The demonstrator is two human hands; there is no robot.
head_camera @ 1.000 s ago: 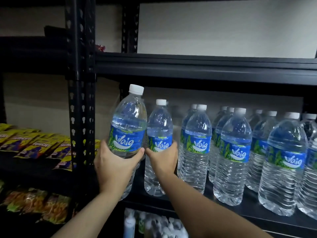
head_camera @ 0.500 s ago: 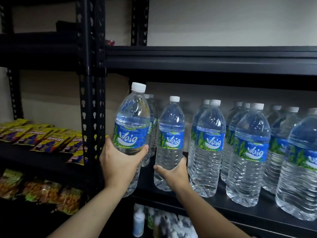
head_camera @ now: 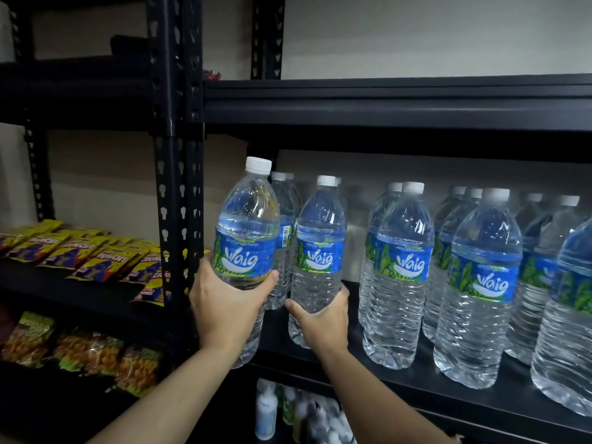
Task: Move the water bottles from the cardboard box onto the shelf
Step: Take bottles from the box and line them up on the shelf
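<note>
Left hand [head_camera: 227, 302] grips the first bottle [head_camera: 246, 232] upright at the shelf [head_camera: 423, 379] edge; right hand [head_camera: 323, 318] grips the second bottle [head_camera: 320, 232] standing on it.

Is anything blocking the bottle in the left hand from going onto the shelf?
Nothing visible does. The held bottle in the left hand faces a seemingly bare front corner of the shelf, between the upright post and the standing bottle the right hand grips.
</note>
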